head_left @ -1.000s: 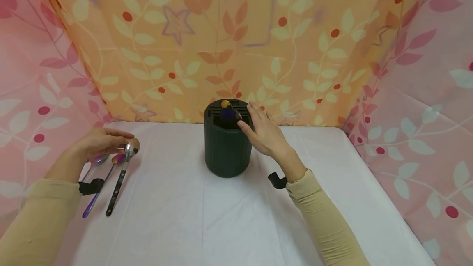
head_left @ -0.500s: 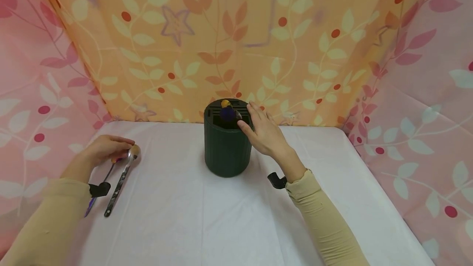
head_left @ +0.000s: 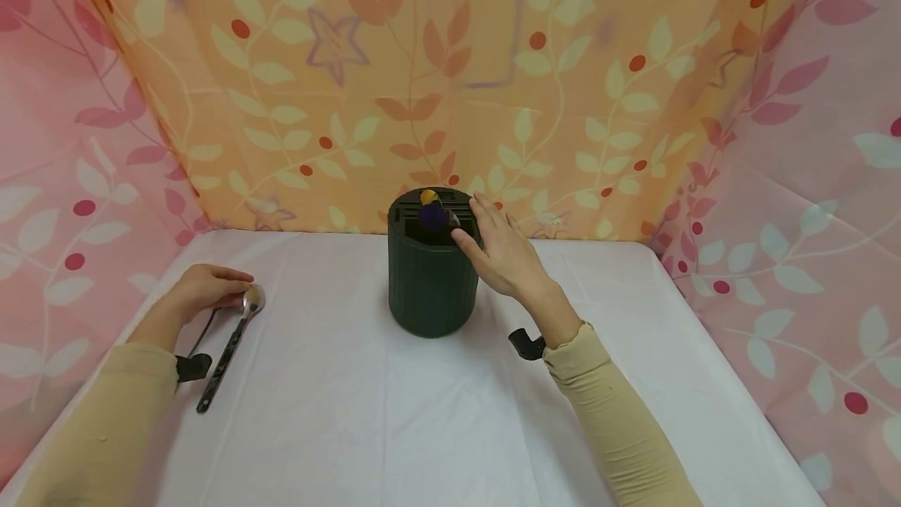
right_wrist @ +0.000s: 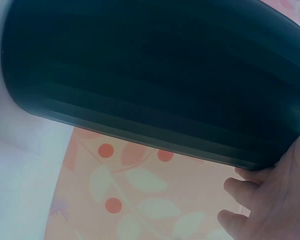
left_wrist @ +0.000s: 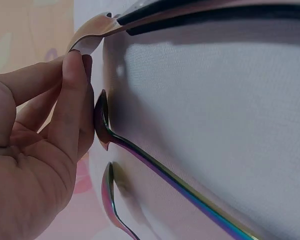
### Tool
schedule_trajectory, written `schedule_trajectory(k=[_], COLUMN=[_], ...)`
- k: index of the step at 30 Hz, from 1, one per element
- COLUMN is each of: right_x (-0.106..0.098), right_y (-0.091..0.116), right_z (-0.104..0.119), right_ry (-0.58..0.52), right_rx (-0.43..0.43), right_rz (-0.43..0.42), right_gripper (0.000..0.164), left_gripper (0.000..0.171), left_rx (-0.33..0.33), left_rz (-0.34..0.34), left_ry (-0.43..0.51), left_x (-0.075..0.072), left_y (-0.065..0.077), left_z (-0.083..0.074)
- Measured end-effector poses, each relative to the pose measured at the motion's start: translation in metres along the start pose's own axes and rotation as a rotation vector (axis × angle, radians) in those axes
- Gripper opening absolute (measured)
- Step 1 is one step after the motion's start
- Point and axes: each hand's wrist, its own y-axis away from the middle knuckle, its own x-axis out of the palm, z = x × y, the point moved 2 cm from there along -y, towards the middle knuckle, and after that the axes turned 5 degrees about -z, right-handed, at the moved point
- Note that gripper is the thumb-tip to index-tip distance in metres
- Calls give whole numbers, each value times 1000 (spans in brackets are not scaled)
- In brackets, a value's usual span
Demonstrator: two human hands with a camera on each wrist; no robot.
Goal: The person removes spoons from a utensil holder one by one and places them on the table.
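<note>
My left hand (head_left: 204, 292) pinches the bowl of a spoon with a black patterned handle (head_left: 224, 366) between thumb and fingertips. The spoon's silver bowl (left_wrist: 92, 35) shows at those fingertips in the left wrist view. Just below the hand there, a rainbow-coloured spoon (left_wrist: 165, 172) lies on the white cloth, and a second rainbow spoon (left_wrist: 110, 195) lies beyond it. A dark green ribbed utensil holder (head_left: 431, 288) stands upright at the centre. My right hand (head_left: 503, 253) rests on its right rim, fingers extended and thumb at the front of the opening.
Inside the holder, a round purple-and-yellow end (head_left: 432, 210) and a small shiny piece show at the opening. The white cloth (head_left: 338, 413) covers the table, enclosed by an orange patterned curtain (head_left: 338, 116) behind and pink ones at the sides.
My left hand has shifted a little right and nearer, and the black-handled spoon's bowl has come slightly nearer too. The rainbow spoons are now mostly covered in the head view. My right hand stays put.
</note>
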Motion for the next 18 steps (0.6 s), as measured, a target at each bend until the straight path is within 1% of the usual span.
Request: schedule_trajectory(k=[3, 4, 6, 10, 12, 18], right_x=[0, 0, 0, 1, 1, 1], right_y=[1, 1, 1, 1, 1, 1], right_z=[0, 0, 0, 0, 0, 0], right_ry=[-3, -5, -7, -8, -7, -18], right_rx=[4, 4, 3, 2, 1, 4], right_rz=[-2, -1, -1, 0, -3, -4], right_gripper=[99, 99, 98, 98, 98, 98], left_gripper=[48, 47, 44, 37, 33, 25], left_rx=[5, 15, 49, 145, 181, 267], left_rz=[-19, -31, -62, -133, -156, -191], left_ry=[-27, -54, -112, -254, -308, -458], left_x=[1, 1, 1, 3, 3, 4], left_y=[1, 1, 1, 2, 3, 7], left_z=[0, 0, 0, 1, 0, -7])
